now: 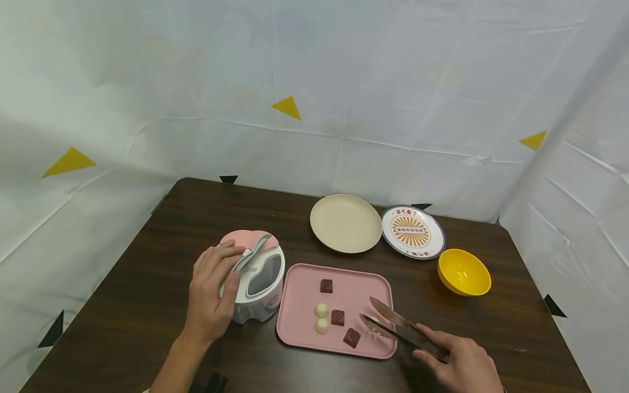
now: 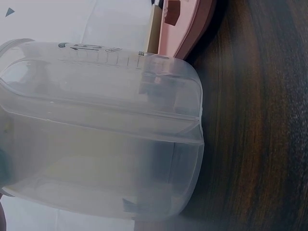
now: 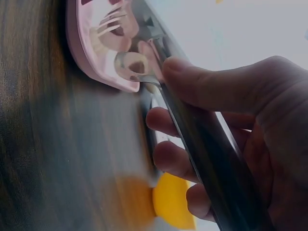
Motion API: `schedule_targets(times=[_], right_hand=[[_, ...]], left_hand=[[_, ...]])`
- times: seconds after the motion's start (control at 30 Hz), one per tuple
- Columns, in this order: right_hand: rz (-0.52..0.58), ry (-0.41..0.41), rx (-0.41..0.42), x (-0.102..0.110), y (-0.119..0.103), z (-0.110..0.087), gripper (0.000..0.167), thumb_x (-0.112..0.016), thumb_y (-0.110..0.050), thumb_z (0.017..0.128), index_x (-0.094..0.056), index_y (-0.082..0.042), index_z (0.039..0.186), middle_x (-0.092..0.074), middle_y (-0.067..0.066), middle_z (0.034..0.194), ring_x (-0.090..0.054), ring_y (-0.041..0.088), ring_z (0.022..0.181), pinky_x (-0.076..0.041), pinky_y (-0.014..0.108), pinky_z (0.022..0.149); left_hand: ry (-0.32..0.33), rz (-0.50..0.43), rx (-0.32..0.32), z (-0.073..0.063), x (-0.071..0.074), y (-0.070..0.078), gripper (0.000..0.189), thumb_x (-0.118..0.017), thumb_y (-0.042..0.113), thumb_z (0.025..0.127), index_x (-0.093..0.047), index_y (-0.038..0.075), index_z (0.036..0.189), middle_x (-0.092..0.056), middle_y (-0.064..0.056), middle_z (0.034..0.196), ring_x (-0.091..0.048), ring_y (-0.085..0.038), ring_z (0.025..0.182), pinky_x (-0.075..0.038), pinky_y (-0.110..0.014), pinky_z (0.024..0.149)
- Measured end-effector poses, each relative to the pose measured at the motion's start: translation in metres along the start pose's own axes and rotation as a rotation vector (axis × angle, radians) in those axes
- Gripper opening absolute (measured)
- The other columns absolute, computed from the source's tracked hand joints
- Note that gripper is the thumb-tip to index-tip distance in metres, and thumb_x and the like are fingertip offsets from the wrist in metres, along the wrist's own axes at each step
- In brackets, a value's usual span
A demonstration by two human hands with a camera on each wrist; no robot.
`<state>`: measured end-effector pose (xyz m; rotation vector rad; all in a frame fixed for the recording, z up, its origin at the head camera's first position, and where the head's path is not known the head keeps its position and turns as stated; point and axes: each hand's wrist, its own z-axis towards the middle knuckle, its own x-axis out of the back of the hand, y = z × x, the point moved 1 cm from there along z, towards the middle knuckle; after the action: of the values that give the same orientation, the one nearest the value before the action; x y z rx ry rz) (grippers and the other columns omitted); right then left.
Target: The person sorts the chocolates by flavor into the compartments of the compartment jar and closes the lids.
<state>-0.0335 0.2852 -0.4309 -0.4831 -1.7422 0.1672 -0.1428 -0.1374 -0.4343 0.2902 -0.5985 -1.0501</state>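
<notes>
My left hand (image 1: 211,295) rests on the lid of a translucent plastic container (image 2: 106,125), fingers stretched over the top beside its grey handle (image 1: 251,252). The lid is white with a pink flap (image 1: 243,238). My right hand (image 1: 464,363) grips metal serving tongs (image 3: 192,134), one end forked and the other spoon-shaped. Their parted tips reach over the right side of a pink tray (image 1: 304,278), with a cream-coloured piece (image 1: 375,326) between them. Several brown chocolate squares (image 1: 337,317) and cream-coloured swirled pieces (image 1: 321,310) lie on the tray.
Behind the tray are a beige plate (image 1: 346,224) and a white patterned plate (image 1: 413,232). A yellow bowl (image 1: 464,272) stands to their right. The dark wooden table (image 1: 147,305) borders white sheeting (image 1: 344,65) at the back and sides.
</notes>
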Motion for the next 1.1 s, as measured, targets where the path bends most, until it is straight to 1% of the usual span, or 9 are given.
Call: schedule_targets(times=[0.1, 0.2, 0.33, 0.47, 0.6, 0.83, 0.93, 1.03, 1.1], right_hand=[[-0.012, -0.013, -0.003, -0.001, 0.0, 0.001, 0.056, -0.08, -0.047, 0.075, -0.069, -0.026, 0.126, -0.046, -0.003, 0.059, -0.042, 0.015, 0.053, -0.029, 0.032, 0.051], [-0.021, -0.023, 0.007, -0.002, 0.001, 0.002, 0.054, -0.081, -0.046, 0.075, -0.071, -0.026, 0.124, -0.059, -0.003, 0.069, -0.045, 0.015, 0.057, -0.031, 0.033, 0.052], [-0.024, -0.026, 0.026, -0.002, 0.001, 0.004, 0.052, -0.081, -0.043, 0.075, -0.071, -0.025, 0.122, -0.063, -0.003, 0.077, -0.046, 0.016, 0.058, -0.032, 0.034, 0.053], [-0.032, -0.025, 0.04, 0.0, -0.001, 0.004, 0.05, -0.081, -0.041, 0.076, -0.071, -0.024, 0.123, -0.056, -0.004, 0.07, -0.043, 0.016, 0.055, -0.031, 0.033, 0.053], [-0.045, -0.003, 0.051, 0.001, -0.002, 0.003, 0.048, -0.08, -0.04, 0.077, -0.071, -0.025, 0.122, -0.048, -0.006, 0.062, -0.04, 0.015, 0.052, -0.03, 0.031, 0.05], [-0.038, 0.098, 0.092, 0.004, -0.006, -0.002, 0.046, -0.081, -0.034, 0.078, -0.072, -0.026, 0.122, -0.034, -0.009, 0.051, -0.033, 0.011, 0.045, -0.026, 0.027, 0.046], [-0.043, 0.166, 0.143, 0.006, -0.009, -0.004, 0.046, -0.082, -0.033, 0.078, -0.072, -0.026, 0.122, -0.035, -0.011, 0.051, -0.032, 0.008, 0.043, -0.025, 0.025, 0.045], [-0.045, 0.259, 0.218, 0.007, -0.012, -0.005, 0.045, -0.083, -0.031, 0.076, -0.072, -0.027, 0.12, -0.036, -0.013, 0.052, -0.028, 0.004, 0.042, -0.024, 0.024, 0.044], [-0.035, 0.324, 0.274, 0.009, -0.016, -0.005, 0.046, -0.085, -0.028, 0.074, -0.074, -0.026, 0.118, -0.048, -0.016, 0.056, -0.029, 0.002, 0.044, -0.025, 0.023, 0.044]], left_hand=[[-0.001, -0.001, 0.001, 0.0, 0.0, 0.0, 0.031, -0.05, 0.024, 0.095, -0.072, 0.003, 0.105, -0.067, -0.012, 0.115, -0.055, -0.035, 0.12, -0.023, -0.057, 0.109], [0.006, -0.002, -0.005, -0.001, 0.0, 0.0, 0.031, -0.05, 0.024, 0.095, -0.072, 0.003, 0.104, -0.067, -0.013, 0.114, -0.055, -0.036, 0.119, -0.024, -0.057, 0.108], [0.011, -0.004, -0.015, -0.001, 0.0, 0.001, 0.031, -0.05, 0.023, 0.095, -0.072, 0.003, 0.104, -0.067, -0.013, 0.113, -0.055, -0.036, 0.12, -0.024, -0.056, 0.109], [0.006, -0.002, -0.018, 0.0, 0.001, 0.002, 0.031, -0.049, 0.023, 0.096, -0.072, 0.003, 0.104, -0.067, -0.013, 0.114, -0.055, -0.036, 0.12, -0.023, -0.056, 0.109], [0.005, -0.005, -0.019, 0.0, 0.001, 0.002, 0.031, -0.05, 0.023, 0.096, -0.072, 0.003, 0.104, -0.067, -0.013, 0.114, -0.055, -0.036, 0.12, -0.023, -0.056, 0.109], [0.011, -0.007, -0.009, 0.0, 0.0, 0.001, 0.031, -0.05, 0.023, 0.095, -0.072, 0.003, 0.104, -0.067, -0.013, 0.114, -0.055, -0.036, 0.12, -0.023, -0.057, 0.109], [0.01, -0.008, -0.002, 0.0, 0.0, 0.0, 0.03, -0.05, 0.022, 0.094, -0.072, 0.004, 0.104, -0.067, -0.013, 0.114, -0.055, -0.036, 0.12, -0.022, -0.057, 0.109], [0.01, -0.009, 0.003, -0.001, -0.001, 0.0, 0.03, -0.05, 0.022, 0.094, -0.072, 0.004, 0.104, -0.067, -0.013, 0.114, -0.055, -0.036, 0.12, -0.022, -0.057, 0.109], [0.008, -0.008, 0.003, -0.001, -0.001, 0.0, 0.031, -0.05, 0.022, 0.094, -0.072, 0.003, 0.104, -0.067, -0.013, 0.114, -0.055, -0.036, 0.12, -0.023, -0.057, 0.109]])
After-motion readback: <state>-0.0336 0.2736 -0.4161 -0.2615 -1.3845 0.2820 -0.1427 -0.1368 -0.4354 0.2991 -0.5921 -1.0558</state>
